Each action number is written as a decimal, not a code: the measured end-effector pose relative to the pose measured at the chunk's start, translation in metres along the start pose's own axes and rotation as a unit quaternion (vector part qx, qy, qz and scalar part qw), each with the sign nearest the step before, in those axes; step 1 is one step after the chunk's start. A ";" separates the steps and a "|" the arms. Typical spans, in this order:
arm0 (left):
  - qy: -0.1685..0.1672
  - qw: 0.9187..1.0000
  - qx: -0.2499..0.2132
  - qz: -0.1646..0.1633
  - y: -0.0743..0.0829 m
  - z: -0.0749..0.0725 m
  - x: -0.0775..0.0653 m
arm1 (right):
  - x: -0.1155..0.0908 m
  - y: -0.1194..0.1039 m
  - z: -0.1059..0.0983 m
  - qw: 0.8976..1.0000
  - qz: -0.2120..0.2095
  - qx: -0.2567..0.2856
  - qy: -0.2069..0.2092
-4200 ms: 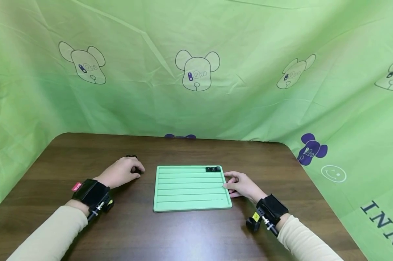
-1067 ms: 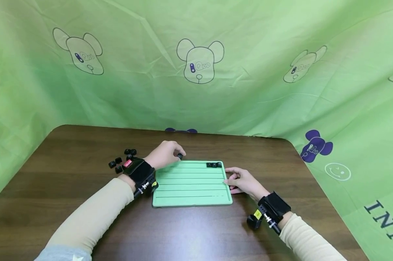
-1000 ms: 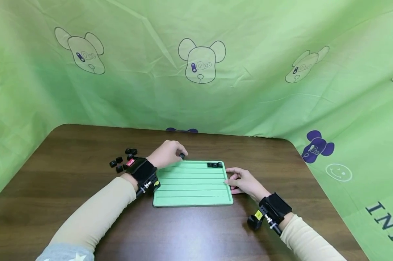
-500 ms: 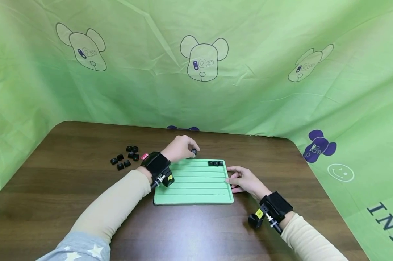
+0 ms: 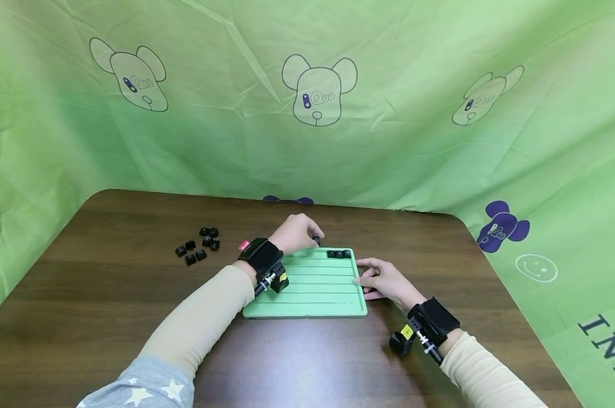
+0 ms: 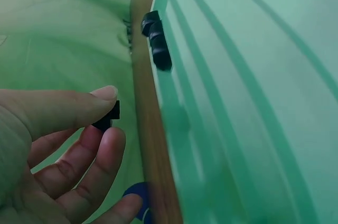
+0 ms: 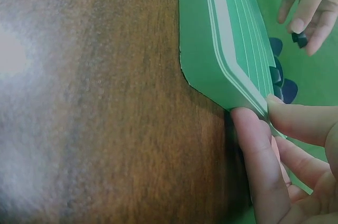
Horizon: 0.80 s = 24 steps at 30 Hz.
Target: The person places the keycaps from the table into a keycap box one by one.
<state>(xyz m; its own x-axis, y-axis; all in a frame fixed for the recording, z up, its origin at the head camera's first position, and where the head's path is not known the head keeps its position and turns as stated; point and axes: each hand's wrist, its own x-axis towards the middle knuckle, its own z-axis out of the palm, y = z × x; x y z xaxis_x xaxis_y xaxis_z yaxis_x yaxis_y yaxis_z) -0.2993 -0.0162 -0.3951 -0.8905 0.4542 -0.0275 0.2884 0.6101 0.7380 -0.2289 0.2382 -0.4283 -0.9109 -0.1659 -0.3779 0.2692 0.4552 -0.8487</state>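
My left hand (image 5: 293, 233) pinches a small black keycap (image 6: 110, 116) between thumb and fingers, over the far edge of a light green ridged tray (image 5: 317, 292). Three black keycaps (image 5: 339, 254) sit side by side in the tray's far right corner, in its topmost row. In the left wrist view the held keycap is apart from that row. My right hand (image 5: 386, 282) grips the tray's right edge, thumb (image 7: 296, 118) on the rim and fingers against the side and underneath.
Several loose black keycaps (image 5: 207, 241) lie scattered on the brown wooden table (image 5: 134, 294), left of the tray. A green printed cloth (image 5: 210, 130) hangs behind the table and along its sides.
My left hand has picked up a keycap from the loose group at left and carried it right, along the tray's far edge toward the row of three. The right hand keeps its grip.
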 end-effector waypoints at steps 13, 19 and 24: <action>0.015 0.999 0.017 -0.022 0.011 0.015 0.004 | 0.000 -0.001 -0.002 1.000 0.006 0.001 0.004; 0.014 0.999 0.028 -0.038 0.012 0.021 0.004 | 0.003 0.000 -0.002 1.000 0.004 0.003 0.001; 0.007 0.998 0.046 -0.039 0.012 0.026 0.004 | 0.002 0.001 -0.001 1.000 0.010 0.001 0.002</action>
<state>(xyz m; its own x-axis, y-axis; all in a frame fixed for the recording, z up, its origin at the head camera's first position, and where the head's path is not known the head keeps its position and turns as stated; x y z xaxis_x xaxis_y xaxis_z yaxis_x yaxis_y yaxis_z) -0.2903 0.0102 -0.4036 -0.9158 0.3951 -0.0723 0.2495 0.7005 0.6686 -0.2310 0.2391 -0.4295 -0.9062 -0.1538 -0.3938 0.2882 0.4566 -0.8417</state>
